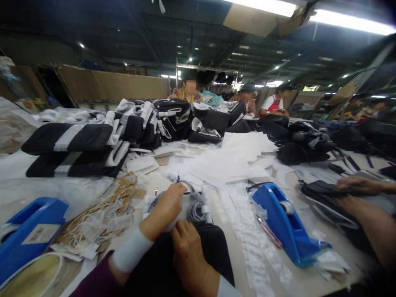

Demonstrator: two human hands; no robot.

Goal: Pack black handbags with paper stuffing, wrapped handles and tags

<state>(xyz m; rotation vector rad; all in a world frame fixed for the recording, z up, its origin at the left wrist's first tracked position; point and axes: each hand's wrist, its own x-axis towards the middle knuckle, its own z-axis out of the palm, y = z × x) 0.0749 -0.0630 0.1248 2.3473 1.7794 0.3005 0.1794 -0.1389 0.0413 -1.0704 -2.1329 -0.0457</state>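
A black bag (pixel 213 247) lies before me, with coiled grey straps (pixel 197 211) and pale wrapping at its far side. Over the strap side reaches my left hand (pixel 167 204), its fingers closed and pointing away; what they grip is hidden. My right hand (pixel 188 249) is closer to me, fingers curled and pressed together on the bag's edge beside the pale wrapping. Both wrists wear whitish cuffs, and a dark purple sleeve shows on the left arm.
Blue tape dispensers (pixel 287 227) stand right and left. Tags with strings (pixel 89 227) are heaped at left. Stacked black bags (pixel 68 138) and white sheets (pixel 235 156) lie beyond. At right, a co-worker's hands (pixel 359 196) handle another dark bag. Several people sit farther back.
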